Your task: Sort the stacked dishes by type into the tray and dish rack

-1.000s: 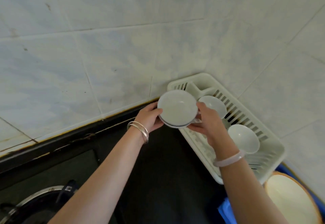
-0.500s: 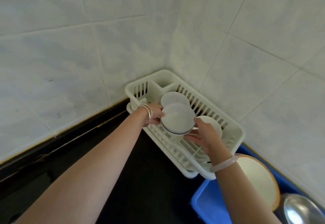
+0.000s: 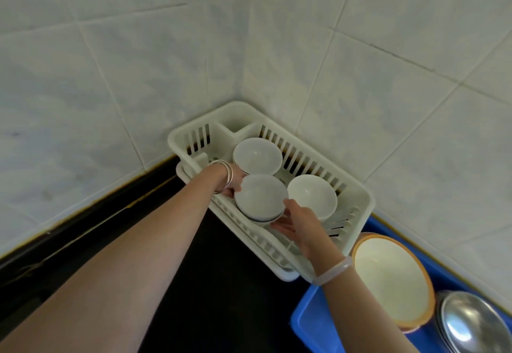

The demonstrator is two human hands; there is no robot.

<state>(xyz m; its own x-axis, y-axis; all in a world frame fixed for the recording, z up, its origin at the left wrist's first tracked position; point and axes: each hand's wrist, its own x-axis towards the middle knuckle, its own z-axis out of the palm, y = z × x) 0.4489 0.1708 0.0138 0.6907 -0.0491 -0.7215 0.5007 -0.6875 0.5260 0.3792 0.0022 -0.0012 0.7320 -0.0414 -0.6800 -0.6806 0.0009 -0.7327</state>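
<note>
A white plastic dish rack (image 3: 357,192) sits in the tiled corner on the black counter. Two white bowls rest inside it, one at the back (image 3: 257,156) and one at the right (image 3: 311,196). A short stack of white bowls (image 3: 260,197) is held low over the rack's near side, tilted toward me. My left hand (image 3: 231,186) grips its left edge, mostly hidden behind it. My right hand (image 3: 297,224) supports its lower right rim with the fingers. A blue tray (image 3: 307,316) lies at the lower right.
In the blue tray stand an orange-rimmed white plate (image 3: 390,278) and a shiny steel dish (image 3: 473,325). Tiled walls close in behind and to the right of the rack. The black counter (image 3: 221,283) runs to the left.
The held stack of bowls has moved down and into the rack between the two resting bowls. The camera has swung right, bringing the blue tray and its dishes further into view.
</note>
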